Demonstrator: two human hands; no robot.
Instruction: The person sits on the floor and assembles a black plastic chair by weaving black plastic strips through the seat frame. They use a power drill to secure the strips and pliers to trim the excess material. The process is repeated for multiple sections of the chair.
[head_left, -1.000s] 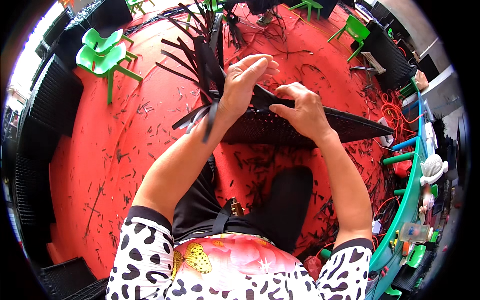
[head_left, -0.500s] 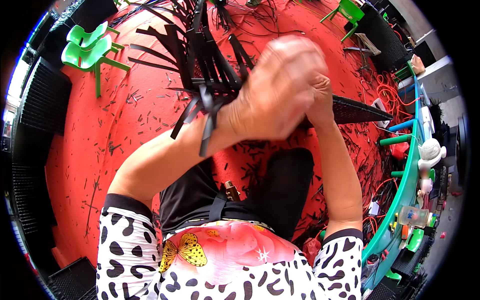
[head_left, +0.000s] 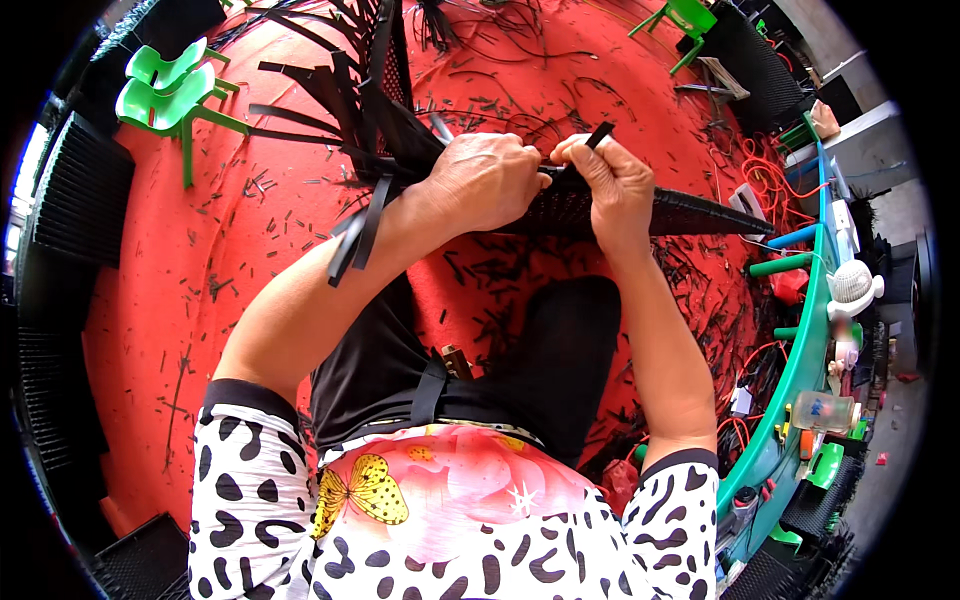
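Observation:
In front of me is a black woven panel (head_left: 690, 214), with long loose flat strips (head_left: 365, 110) fanning out from its left part. My right hand (head_left: 618, 195) pinches a black strip (head_left: 599, 136) at the panel's upper edge; the strip's short end sticks up past the thumb. Close on its left, my left hand (head_left: 485, 182) is closed at the same edge. What its fingers hold is hidden behind the knuckles. A few loose strips hang over my left forearm.
Black strip offcuts litter the red floor covering (head_left: 150, 350). Green chairs (head_left: 165, 105) stand at the far left, another green chair (head_left: 690, 17) at the far right. Along the right runs a green table (head_left: 775, 470) bearing a jar (head_left: 822, 411) and a white fan (head_left: 852, 288). Orange cable (head_left: 765, 185) lies coiled beyond.
My left hand has come down and left from over my right hand, and the two are now side by side. The strip end in my right hand now shows.

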